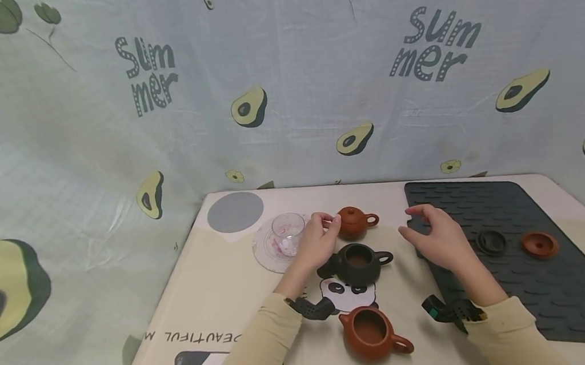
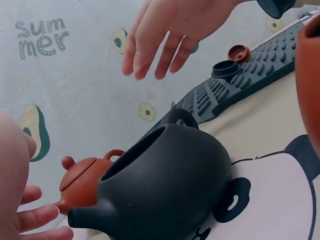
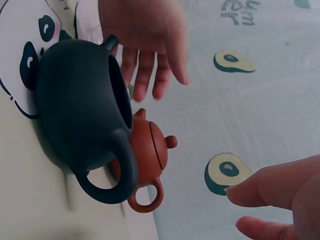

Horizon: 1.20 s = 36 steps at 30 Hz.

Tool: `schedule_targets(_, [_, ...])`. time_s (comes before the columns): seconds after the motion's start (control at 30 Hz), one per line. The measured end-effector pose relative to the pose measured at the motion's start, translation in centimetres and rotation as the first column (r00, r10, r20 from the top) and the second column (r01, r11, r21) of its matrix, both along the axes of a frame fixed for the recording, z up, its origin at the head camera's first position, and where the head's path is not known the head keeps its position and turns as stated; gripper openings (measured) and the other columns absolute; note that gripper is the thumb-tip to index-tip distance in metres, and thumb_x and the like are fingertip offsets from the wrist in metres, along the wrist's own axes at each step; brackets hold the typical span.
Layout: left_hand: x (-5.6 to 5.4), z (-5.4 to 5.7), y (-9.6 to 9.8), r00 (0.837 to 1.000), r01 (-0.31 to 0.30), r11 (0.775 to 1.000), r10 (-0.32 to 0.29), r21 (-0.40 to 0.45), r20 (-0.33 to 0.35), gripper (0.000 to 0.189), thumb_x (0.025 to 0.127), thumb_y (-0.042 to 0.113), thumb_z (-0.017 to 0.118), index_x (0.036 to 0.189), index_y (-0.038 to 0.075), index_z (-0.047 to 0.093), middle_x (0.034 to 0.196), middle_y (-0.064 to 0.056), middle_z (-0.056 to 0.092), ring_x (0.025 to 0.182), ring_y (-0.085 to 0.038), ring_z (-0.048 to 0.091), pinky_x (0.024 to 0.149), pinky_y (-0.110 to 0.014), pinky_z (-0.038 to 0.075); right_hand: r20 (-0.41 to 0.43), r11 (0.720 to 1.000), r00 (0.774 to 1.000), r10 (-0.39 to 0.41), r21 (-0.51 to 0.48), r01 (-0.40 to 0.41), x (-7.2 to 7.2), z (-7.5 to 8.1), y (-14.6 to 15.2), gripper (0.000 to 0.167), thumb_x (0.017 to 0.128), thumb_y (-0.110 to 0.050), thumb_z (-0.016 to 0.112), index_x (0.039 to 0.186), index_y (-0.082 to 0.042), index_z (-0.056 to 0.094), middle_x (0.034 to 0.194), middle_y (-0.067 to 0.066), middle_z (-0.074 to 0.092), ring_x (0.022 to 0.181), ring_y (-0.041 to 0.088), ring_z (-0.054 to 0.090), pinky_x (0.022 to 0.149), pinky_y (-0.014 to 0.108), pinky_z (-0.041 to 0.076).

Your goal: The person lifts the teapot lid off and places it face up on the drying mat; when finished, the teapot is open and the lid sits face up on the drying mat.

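Observation:
Three teapots stand in a column on the table. At the back is a small reddish-brown teapot [image 1: 352, 223] with its lid on. A lidless black teapot [image 1: 358, 264] is in the middle, its spout to the left. Nearest me sits a larger lidless reddish-brown teapot [image 1: 368, 334]. My left hand [image 1: 320, 239] is beside the small teapot's spout, fingers loosely bent and holding nothing. My right hand [image 1: 438, 237] hovers right of the teapots near the dark mat's edge, thumb and fingers apart with nothing between them, as the right wrist view also shows.
On the dark ridged mat [image 1: 549, 300] at right lie a black lid [image 1: 491, 243] and a reddish-brown lid [image 1: 540, 245]. A clear glass cup [image 1: 288, 228] stands on a round patterned coaster [image 1: 264, 253] left of my left hand. A printed curtain [image 1: 283, 63] hangs behind the table.

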<state>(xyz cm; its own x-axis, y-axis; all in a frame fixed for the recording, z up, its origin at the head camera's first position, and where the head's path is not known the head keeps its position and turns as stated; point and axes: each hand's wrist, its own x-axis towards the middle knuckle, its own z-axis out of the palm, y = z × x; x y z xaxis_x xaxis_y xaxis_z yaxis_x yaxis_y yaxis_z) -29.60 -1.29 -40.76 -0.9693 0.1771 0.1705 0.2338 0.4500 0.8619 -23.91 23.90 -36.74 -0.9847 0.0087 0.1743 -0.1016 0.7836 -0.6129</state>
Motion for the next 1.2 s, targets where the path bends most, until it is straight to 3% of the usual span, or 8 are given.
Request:
schedule_targets(0.43, [-1.7, -1.2, 0.4, 0.991, -0.111, 0.994, 0.112, -0.007, 0.077, 0.047, 0.108, 0.039, 0.045, 0.131, -0.001, 0.053, 0.098, -0.011, 0.064, 0.092, -0.027, 0.061, 0.085, -0.044, 0.047, -0.001, 0.998, 0.998, 0.057, -0.02, -0.057, -0.6, -0.3, -0.6, 0.051, 0.098, -0.031, 0.069, 0.138, -0.002, 0.055, 0.14, 0.026, 0.054, 0.126, 0.048, 0.051, 0.098, 0.063, 0.042])
schedule_targets(0.67, [-2.6, -1.6, 0.7, 0.99, -0.099, 0.995, 0.1, -0.018, 0.1, 0.043, 0.109, 0.04, 0.041, 0.125, 0.003, 0.057, 0.102, -0.009, 0.067, 0.099, -0.027, 0.064, 0.09, -0.045, 0.047, 0.025, 0.993, 0.994, 0.103, -0.057, -0.102, -1.5, -0.2, -1.2, 0.05, 0.098, -0.034, 0.07, 0.138, -0.006, 0.057, 0.138, 0.023, 0.057, 0.122, 0.044, 0.055, 0.094, 0.06, 0.046])
schedule_targets(0.9, [-3.1, -2.2, 1.1, 0.987, -0.095, 0.994, 0.101, -0.06, 0.123, 0.046, 0.109, 0.043, 0.04, 0.122, 0.004, 0.059, 0.1, -0.009, 0.068, 0.1, -0.027, 0.065, 0.09, -0.045, 0.047, 0.077, 0.983, 0.982, 0.174, -0.08, -0.168, -5.2, -0.4, -2.7, 0.047, 0.1, -0.034, 0.067, 0.137, -0.006, 0.06, 0.137, 0.019, 0.06, 0.122, 0.041, 0.057, 0.092, 0.055, 0.051])
schedule_targets(1.0, [-3.1, -2.4, 1.1, 0.986, -0.093, 0.99, 0.107, -0.106, 0.129, 0.048, 0.109, 0.045, 0.037, 0.118, 0.005, 0.06, 0.098, -0.009, 0.067, 0.099, -0.029, 0.064, 0.089, -0.045, 0.047, 0.052, 0.98, 0.979, 0.197, -0.018, -0.196, -7.0, -1.2, -3.6, 0.044, 0.101, -0.032, 0.065, 0.135, -0.004, 0.063, 0.134, 0.019, 0.062, 0.118, 0.04, 0.06, 0.09, 0.053, 0.053])
schedule_targets(1.2, [-3.1, -2.0, 1.1, 0.984, -0.101, 0.99, 0.114, -0.098, 0.134, 0.045, 0.11, 0.043, 0.035, 0.104, 0.006, 0.06, 0.08, -0.003, 0.06, 0.077, -0.023, 0.058, 0.074, -0.04, 0.045, 0.01, 0.973, 0.979, 0.206, 0.101, -0.206, -9.1, -1.5, -5.2, 0.043, 0.101, -0.031, 0.065, 0.132, -0.001, 0.066, 0.131, 0.02, 0.065, 0.115, 0.04, 0.064, 0.091, 0.05, 0.054])
